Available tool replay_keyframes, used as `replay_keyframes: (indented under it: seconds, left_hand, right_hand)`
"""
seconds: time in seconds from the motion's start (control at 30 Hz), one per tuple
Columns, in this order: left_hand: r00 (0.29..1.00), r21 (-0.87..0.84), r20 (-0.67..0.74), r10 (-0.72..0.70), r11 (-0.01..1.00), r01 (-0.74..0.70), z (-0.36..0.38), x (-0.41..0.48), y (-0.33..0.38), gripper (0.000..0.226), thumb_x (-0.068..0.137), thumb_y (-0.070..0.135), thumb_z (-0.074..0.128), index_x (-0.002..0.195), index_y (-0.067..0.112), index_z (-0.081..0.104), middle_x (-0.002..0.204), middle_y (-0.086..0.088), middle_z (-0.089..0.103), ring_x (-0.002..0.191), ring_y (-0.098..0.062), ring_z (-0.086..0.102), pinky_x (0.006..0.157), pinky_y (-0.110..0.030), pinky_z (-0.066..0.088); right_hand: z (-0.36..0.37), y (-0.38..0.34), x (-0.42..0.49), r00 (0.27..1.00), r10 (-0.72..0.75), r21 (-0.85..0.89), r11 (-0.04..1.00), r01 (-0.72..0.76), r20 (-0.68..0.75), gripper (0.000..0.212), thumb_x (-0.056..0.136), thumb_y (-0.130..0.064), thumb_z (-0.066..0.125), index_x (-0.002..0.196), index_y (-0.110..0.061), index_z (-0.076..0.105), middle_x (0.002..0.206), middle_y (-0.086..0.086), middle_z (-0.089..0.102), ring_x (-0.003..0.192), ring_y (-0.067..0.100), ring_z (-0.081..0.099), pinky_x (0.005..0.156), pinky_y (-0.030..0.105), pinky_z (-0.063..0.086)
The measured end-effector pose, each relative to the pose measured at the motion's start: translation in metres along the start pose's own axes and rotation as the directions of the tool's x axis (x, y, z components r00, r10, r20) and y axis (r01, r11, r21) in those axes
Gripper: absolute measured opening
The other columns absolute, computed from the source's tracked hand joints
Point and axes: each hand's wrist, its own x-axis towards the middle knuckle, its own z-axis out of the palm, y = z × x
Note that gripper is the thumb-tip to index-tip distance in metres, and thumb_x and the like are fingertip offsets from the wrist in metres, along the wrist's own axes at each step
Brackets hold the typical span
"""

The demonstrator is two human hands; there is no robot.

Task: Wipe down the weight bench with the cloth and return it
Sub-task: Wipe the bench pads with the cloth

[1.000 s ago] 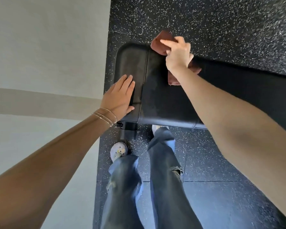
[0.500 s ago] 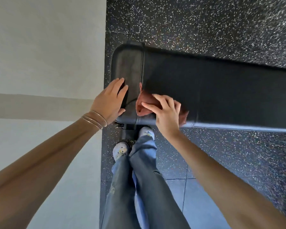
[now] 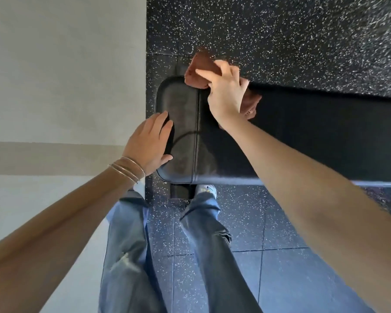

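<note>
The black padded weight bench runs from the middle of the view off to the right, with a short end pad at its left. My right hand presses a reddish-brown cloth onto the bench's far edge, near the seam between the pads; part of the cloth sticks out beyond my fingers. My left hand rests flat on the near left corner of the end pad, fingers together, holding nothing. Bracelets circle that wrist.
A pale wall stands right at the bench's left end. Black speckled rubber floor lies beyond and in front of the bench. My legs in blue jeans stand at the bench's near side.
My right hand has swept the cloth from the bench's near edge across to its far edge. My left hand has stayed on the end pad.
</note>
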Motion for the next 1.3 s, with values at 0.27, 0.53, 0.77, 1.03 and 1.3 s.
replay_keyframes:
  seconds: [0.27,0.53,0.77,1.03,1.3]
  left_hand:
    - [0.981,-0.019,-0.012,0.194,0.981,-0.194,-0.028,0.022,-0.052,0.073,0.075,0.028,0.075,0.133,-0.003,0.043,0.143,-0.021,0.036,0.132,-0.036,0.035,0.108,-0.044,0.032]
    - [0.913,0.114,0.090,0.397,0.907,-0.406,-0.036,0.048,-0.092,0.080,0.087,0.040,0.060,0.147,0.006,0.019,0.156,-0.014,0.014,0.143,-0.029,0.018,0.117,-0.038,0.019]
    - [0.857,0.148,0.091,0.507,0.845,-0.515,-0.054,0.066,-0.089,0.079,0.087,0.037,0.061,0.147,0.005,0.021,0.156,-0.016,0.014,0.143,-0.031,0.018,0.116,-0.038,0.019]
    - [0.773,0.224,0.157,0.615,0.740,-0.634,-0.044,0.074,-0.055,0.082,0.090,0.043,0.055,0.148,0.005,0.012,0.156,-0.017,0.007,0.144,-0.030,0.011,0.118,-0.038,0.014]
    - [0.689,0.297,0.224,0.690,0.625,-0.722,-0.040,0.079,-0.024,0.079,0.083,0.038,0.065,0.144,0.003,0.029,0.153,-0.018,0.024,0.142,-0.034,0.021,0.115,-0.046,0.023]
  right_hand:
    - [0.031,-0.012,-0.181,0.997,0.016,0.038,0.999,-0.013,-0.076,0.065,0.061,0.007,0.060,0.113,-0.031,0.068,0.127,0.008,0.058,0.115,0.024,0.039,0.087,0.050,0.039]
    - [0.024,-0.047,-0.126,0.928,0.367,0.117,0.927,-0.357,-0.072,0.058,0.079,0.004,0.054,0.118,-0.038,0.064,0.135,0.003,0.051,0.118,0.028,0.043,0.088,0.046,0.034]
    - [0.016,-0.060,-0.041,0.829,0.547,0.121,0.836,-0.535,-0.112,0.058,0.088,-0.005,0.048,0.126,-0.048,0.051,0.141,-0.004,0.039,0.121,0.023,0.036,0.092,0.043,0.031]
    - [0.025,-0.006,-0.203,0.722,0.683,0.029,0.729,-0.684,-0.111,0.062,0.080,0.002,0.054,0.127,-0.039,0.056,0.136,0.007,0.048,0.111,0.036,0.046,0.083,0.048,0.040]
    - [0.005,0.068,-0.160,0.388,0.913,0.341,0.408,-0.847,-0.129,0.059,0.088,-0.002,0.047,0.126,-0.046,0.053,0.142,-0.003,0.036,0.122,0.025,0.034,0.098,0.054,0.032]
